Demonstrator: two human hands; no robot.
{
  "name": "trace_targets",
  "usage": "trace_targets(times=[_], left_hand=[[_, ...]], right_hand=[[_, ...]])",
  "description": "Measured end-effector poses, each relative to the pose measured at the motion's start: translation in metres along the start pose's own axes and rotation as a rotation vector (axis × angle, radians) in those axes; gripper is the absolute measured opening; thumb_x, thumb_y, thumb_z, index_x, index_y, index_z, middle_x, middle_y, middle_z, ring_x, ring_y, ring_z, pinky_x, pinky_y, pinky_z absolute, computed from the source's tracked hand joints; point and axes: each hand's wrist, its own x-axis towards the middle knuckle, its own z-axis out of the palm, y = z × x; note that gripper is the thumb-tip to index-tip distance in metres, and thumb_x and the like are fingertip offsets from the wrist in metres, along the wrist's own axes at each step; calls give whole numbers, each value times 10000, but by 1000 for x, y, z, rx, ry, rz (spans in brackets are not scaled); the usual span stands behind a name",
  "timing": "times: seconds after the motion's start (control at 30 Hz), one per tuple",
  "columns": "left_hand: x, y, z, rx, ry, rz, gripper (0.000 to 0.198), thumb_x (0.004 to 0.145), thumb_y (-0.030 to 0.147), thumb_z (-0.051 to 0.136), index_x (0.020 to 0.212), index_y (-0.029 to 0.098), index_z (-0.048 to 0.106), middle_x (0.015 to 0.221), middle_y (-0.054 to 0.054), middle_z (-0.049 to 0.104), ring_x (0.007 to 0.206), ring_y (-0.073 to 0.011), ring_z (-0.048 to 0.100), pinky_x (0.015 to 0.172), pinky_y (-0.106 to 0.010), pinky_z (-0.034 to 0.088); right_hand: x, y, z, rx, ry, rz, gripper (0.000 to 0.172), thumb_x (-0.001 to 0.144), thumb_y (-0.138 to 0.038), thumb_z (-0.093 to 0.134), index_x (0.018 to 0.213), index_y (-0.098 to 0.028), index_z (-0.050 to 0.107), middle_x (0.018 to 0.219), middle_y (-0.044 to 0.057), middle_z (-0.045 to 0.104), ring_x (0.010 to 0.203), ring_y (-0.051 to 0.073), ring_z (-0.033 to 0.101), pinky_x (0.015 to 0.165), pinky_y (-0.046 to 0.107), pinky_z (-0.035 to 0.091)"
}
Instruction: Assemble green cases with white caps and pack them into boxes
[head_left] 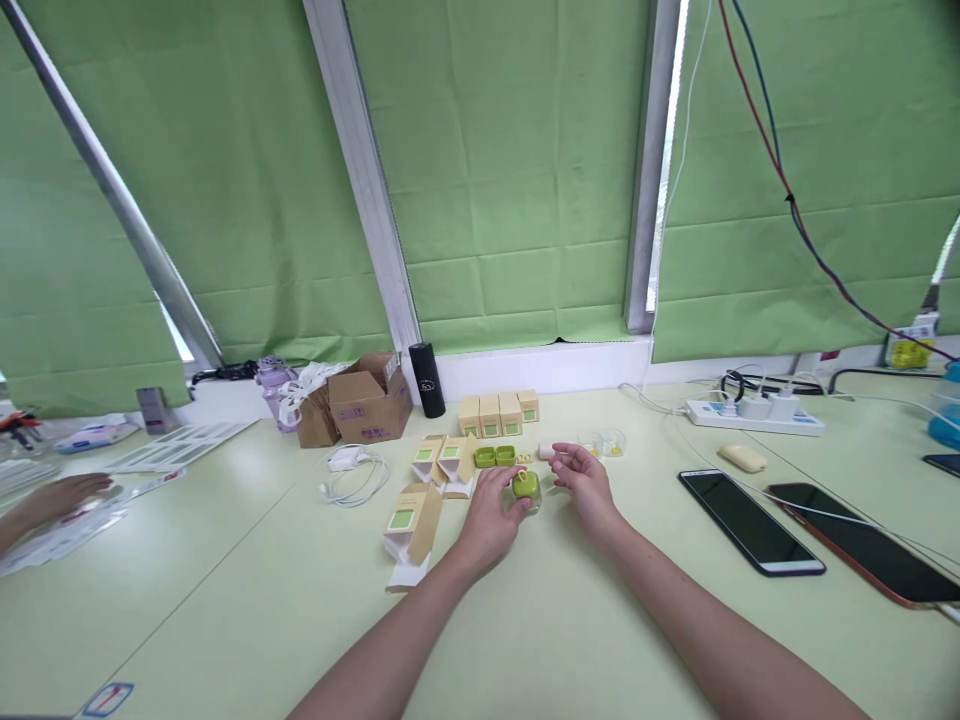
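My left hand (491,520) is closed around the side of a small clear jar with a green lid (526,485) and a little loop on top. Just to the right of the jar, my right hand (586,487) has its fingers apart and loosely bent, with nothing visible in them. By its fingertips lies a small white item (546,451). Beyond the jar sit two green square cups (496,456), with small yellowish rings (523,458) beside them. Two clear containers with yellow bits inside (602,442) stand behind my right hand.
Opened small cartons (415,525) lie left of my left hand; several closed boxes (499,414) stand behind. A coiled white cable (356,470), cardboard box (369,400) and black bottle (427,380) are further left. Phones (750,522) and a power strip (757,415) occupy the right. Another person's hand (67,500) works far left.
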Motion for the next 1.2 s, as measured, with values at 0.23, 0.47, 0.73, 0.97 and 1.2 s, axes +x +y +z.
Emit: trace_targets(times=[0.23,0.47,0.73,0.97,1.2], left_hand=[[-1,0,0,68,-31,-1,460,821,137,753,1273,211,705,1295,-100,715,1258,-291,591,1112,-487,469],[-1,1,0,134,-62,-43,449,824,199,769,1268,203,706,1311,-99,709,1270,-307,570,1131,-483,426],[-2,7,-2,209,-96,-61,459,812,222,764,1266,219,699,1284,-86,714,1264,-305,565,1110,-463,414],[-6,16,-9,267,-37,-52,580,844,278,723,1406,237,585,1328,-99,674,1281,-313,540,1124,-485,405],[12,30,-51,567,193,7,450,941,270,599,1381,189,558,1345,-138,662,1278,-350,522,1089,-526,437]], right_hand=[[-1,-1,0,-19,3,5,469,584,-424,855,984,-220,720,837,39,731,816,225,663,676,329,501],[-2,-3,1,-15,12,12,455,570,-406,845,966,-219,723,824,35,726,804,222,649,681,334,496],[-3,-5,1,-5,2,28,447,562,-385,842,961,-220,723,830,37,731,810,221,644,690,334,491],[-2,-3,0,-25,13,29,456,567,-401,834,969,-221,717,846,40,727,833,231,650,700,338,493],[-1,-2,-2,-47,36,18,447,596,-405,830,992,-225,728,835,37,723,824,234,656,704,345,500]])
